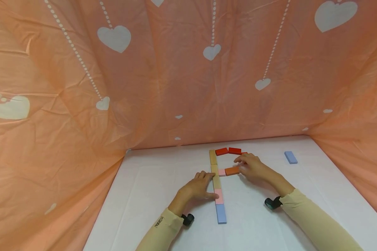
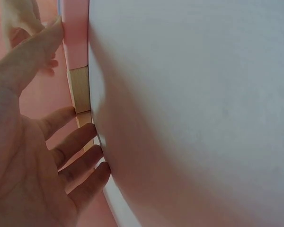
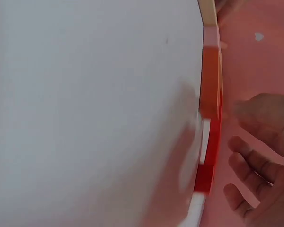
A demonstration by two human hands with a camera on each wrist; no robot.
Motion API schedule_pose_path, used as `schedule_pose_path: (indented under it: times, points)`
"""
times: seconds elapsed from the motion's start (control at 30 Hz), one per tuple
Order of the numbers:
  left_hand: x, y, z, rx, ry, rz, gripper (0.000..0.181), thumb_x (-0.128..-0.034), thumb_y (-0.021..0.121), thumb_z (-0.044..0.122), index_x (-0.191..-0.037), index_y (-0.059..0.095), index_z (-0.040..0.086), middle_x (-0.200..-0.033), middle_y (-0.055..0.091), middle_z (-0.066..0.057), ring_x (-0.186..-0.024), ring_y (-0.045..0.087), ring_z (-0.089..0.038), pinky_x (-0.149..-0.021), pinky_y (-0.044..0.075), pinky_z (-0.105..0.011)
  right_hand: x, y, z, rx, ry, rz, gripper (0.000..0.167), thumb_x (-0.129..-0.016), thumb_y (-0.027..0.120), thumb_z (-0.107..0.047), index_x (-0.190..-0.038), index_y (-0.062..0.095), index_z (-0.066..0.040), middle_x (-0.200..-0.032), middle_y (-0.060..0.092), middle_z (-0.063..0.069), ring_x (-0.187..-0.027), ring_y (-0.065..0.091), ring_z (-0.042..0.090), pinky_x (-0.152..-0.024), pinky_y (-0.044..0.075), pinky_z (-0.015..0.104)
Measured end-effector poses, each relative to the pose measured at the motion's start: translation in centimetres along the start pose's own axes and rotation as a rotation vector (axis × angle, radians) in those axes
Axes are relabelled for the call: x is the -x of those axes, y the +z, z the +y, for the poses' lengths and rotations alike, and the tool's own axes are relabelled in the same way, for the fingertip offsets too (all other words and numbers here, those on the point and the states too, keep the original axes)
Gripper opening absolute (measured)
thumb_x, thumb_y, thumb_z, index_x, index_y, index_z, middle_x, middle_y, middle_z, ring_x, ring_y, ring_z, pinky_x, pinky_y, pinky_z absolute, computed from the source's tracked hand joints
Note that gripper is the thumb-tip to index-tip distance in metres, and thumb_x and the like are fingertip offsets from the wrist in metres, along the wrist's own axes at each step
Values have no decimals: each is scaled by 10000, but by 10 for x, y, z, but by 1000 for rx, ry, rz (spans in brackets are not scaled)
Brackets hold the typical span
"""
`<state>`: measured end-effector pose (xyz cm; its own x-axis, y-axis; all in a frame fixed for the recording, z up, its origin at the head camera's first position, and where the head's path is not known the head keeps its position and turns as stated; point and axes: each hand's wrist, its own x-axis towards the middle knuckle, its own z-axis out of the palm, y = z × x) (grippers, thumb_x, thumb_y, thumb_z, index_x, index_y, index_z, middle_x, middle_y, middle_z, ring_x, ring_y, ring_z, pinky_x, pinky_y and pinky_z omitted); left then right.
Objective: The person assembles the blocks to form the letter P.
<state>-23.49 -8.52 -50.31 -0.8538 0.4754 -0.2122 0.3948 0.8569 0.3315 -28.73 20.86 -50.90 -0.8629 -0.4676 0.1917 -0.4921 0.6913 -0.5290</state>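
In the head view, flat blocks form an upright column: wooden blocks [image 1: 213, 157] at the far end, a pink block [image 1: 219, 199], then a blue block [image 1: 221, 213]. Red blocks [image 1: 235, 151] curve off its top, and a short pink block [image 1: 222, 172] and an orange block [image 1: 231, 171] branch from its side. My left hand [image 1: 198, 187] lies along the column, fingers extended, thumb on the pink block and index fingertip by a wooden one. Beside the orange block and red blocks hovers my right hand [image 1: 252, 167], loosely bent and holding nothing; in the right wrist view its fingers [image 3: 248, 175] are spread.
A lone blue block [image 1: 290, 157] lies at the right rear of the white table [image 1: 163, 164]. An orange curtain [image 1: 182, 80] with white hearts hangs behind and along both sides. Dark wrist cameras [image 1: 272, 203] sit at both cuffs.
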Motion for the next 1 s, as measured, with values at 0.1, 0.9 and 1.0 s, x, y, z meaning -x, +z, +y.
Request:
schedule_pose_path:
  times: [0.1, 0.9, 1.0]
  points:
    - [0, 0, 0, -1, 6, -2, 940, -907, 817, 578, -1652, 398, 186, -1502, 499, -77, -1365, 470, -240, -1148, 497, -441, 6, -8, 7, 11, 29, 3, 294, -974, 743, -73, -1266, 717, -56, -1226, 675, 133, -1205, 579, 407, -1077, 396, 660]
    - [0, 0, -1, 9, 2, -9, 940, -909, 811, 578, -1654, 393, 188, -1503, 493, -80, -1354, 462, -236, -1156, 488, -443, 54, -82, 76, 61, 67, 170, 528, -903, 820, -91, -1377, 617, 23, -1225, 641, 300, -1095, 575, 484, -871, 411, 596]
    - [-1, 0, -1, 6, 2, -6, 937, -908, 814, 576, -1652, 398, 187, -1498, 497, -80, -1350, 464, -235, -1153, 491, -442, 56, -87, 86, 71, 88, 189, 529, -900, 821, -104, -1370, 617, 27, -1249, 622, 335, -1078, 552, 510, -858, 403, 632]
